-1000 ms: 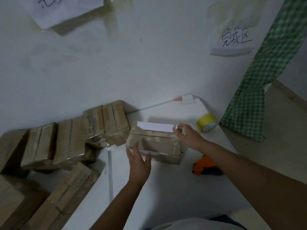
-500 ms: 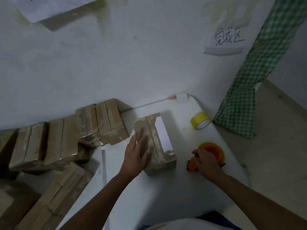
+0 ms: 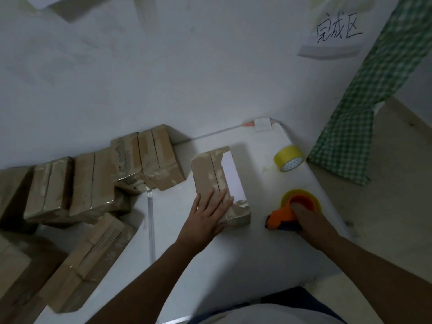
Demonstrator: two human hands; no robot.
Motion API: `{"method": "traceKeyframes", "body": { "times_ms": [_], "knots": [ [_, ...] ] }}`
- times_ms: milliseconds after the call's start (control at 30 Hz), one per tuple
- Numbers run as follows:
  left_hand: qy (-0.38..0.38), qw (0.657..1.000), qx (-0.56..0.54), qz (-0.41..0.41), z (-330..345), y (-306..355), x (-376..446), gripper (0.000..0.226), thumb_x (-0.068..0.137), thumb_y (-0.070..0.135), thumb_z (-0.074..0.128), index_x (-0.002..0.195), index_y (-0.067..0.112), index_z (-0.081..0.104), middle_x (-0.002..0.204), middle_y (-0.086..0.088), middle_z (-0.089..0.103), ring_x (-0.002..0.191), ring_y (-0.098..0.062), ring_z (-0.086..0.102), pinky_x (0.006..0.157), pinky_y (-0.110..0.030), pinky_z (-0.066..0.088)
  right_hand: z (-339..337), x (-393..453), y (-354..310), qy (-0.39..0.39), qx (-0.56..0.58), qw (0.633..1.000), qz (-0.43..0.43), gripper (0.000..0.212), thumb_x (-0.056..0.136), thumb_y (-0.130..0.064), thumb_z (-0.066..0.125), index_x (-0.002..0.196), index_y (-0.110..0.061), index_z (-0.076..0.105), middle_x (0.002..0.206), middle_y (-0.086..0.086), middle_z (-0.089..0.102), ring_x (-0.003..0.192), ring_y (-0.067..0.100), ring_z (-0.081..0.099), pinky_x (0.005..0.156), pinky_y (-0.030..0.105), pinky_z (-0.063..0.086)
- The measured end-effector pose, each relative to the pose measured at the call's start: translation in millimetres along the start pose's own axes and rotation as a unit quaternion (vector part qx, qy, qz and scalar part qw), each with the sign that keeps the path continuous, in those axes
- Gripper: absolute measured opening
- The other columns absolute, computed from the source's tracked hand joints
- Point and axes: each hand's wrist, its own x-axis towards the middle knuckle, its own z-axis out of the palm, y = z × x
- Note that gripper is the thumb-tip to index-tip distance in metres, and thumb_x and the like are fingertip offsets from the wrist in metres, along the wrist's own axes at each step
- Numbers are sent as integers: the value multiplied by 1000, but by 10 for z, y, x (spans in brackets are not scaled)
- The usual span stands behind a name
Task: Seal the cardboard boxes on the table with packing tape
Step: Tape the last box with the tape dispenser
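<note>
A small cardboard box (image 3: 211, 174) with a white label on its right flap lies lengthwise in the middle of the white table (image 3: 233, 258). My left hand (image 3: 208, 215) presses flat on the box's near end, fingers straight. To the right, my right hand (image 3: 308, 220) grips the orange tape dispenser (image 3: 284, 217), which carries a yellow-rimmed tape roll and rests on the table about a hand's width from the box.
A loose yellow tape roll (image 3: 289, 158) stands at the table's far right. Several taped cardboard boxes (image 3: 149, 157) are stacked along the wall at left, with more (image 3: 88, 260) at the near left. A green checked cloth (image 3: 364, 108) hangs right of the table.
The box was turned from crosswise to lengthwise. My right hand left the box and took hold of the tape dispenser. My left hand moved onto the box's top near end.
</note>
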Motion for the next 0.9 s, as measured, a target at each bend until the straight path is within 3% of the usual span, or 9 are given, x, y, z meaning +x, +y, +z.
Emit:
{"method": "traceKeyframes", "body": {
  "times_ms": [133, 267, 367, 433, 533, 600, 667, 767, 900],
  "knots": [
    [6, 1000, -2, 11, -13, -12, 19, 72, 98, 47, 38, 159, 30, 3, 167, 3, 1, 153, -25, -5, 121, -54, 11, -71, -42, -12, 6, 9, 999, -46, 36, 94, -33, 58, 126, -18, 48, 125, 8, 56, 107, 24, 57, 90, 38, 50],
    [6, 999, 2, 37, -47, -100, 94, 72, 97, 45, 41, 159, 28, 9, 167, 1, 5, 153, -26, -2, 121, -53, 9, -250, -27, -72, 17, 39, 999, -34, 34, 102, -33, 46, 129, -13, 47, 126, 4, 57, 111, 24, 57, 80, 28, 36],
    [-26, 998, 11, 53, -147, -244, 269, 77, 99, 41, 48, 158, 32, -1, 166, 4, -6, 152, -24, -12, 123, -51, 2, -410, -108, -191, 34, 143, 989, -18, 44, 103, -33, 41, 140, -9, 39, 131, 7, 54, 110, 26, 57, 83, 29, 41],
    [-65, 996, 5, 55, -294, -317, 428, 76, 100, 46, 45, 154, 39, -9, 165, 7, -11, 152, -20, -14, 124, -47, 2, -522, -186, -276, 42, 200, 979, -22, 39, 103, -31, 42, 137, -11, 42, 121, 10, 61, 97, 23, 61, 74, 28, 46],
    [-25, 987, -151, 41, -575, -191, 626, 65, 100, 48, 44, 156, 35, 14, 165, 5, 12, 151, -13, 14, 120, -31, 22, -654, -277, -351, 57, 254, 965, -17, 23, 103, -28, 45, 116, -12, 52, 101, 11, 66, 81, 22, 63, 63, 30, 44],
    [22, 935, -348, -61, -738, 15, 693, 53, 101, 41, 49, 151, 30, 36, 153, 6, 41, 136, -7, 42, 102, -13, 38, -736, -340, -402, 68, 283, 956, -22, 18, 102, -27, 46, 109, -12, 54, 95, 9, 66, 79, 21, 63, 64, 33, 45],
    [-4, 846, -507, -166, -862, 254, 737, 41, 101, 43, 48, 140, 29, 52, 132, 5, 61, 115, -6, 60, 91, -16, 48, -814, -403, -459, 86, 299, 950, -35, 17, 102, -26, 47, 106, -12, 56, 94, 8, 66, 80, 20, 64, 66, 35, 47],
    [-79, 776, -591, -206, -934, 491, 815, 42, 102, 45, 45, 130, 17, 60, 119, -4, 67, 109, -14, 64, 101, -35, 49, -905, -455, -516, 101, 307, 945, -49, 15, 102, -27, 48, 102, -14, 57, 91, 6, 66, 77, 16, 63, 64, 32, 46],
    [-95, 696, -680, -209, -1008, 587, 855, 38, 103, 41, 45, 109, 14, 71, 101, -5, 75, 96, -14, 70, 89, -26, 53, -973, -480, -518, 115, 289, 949, -55, 16, 101, -28, 49, 102, -14, 56, 91, 5, 66, 77, 14, 62, 64, 30, 47]
  ]
}}
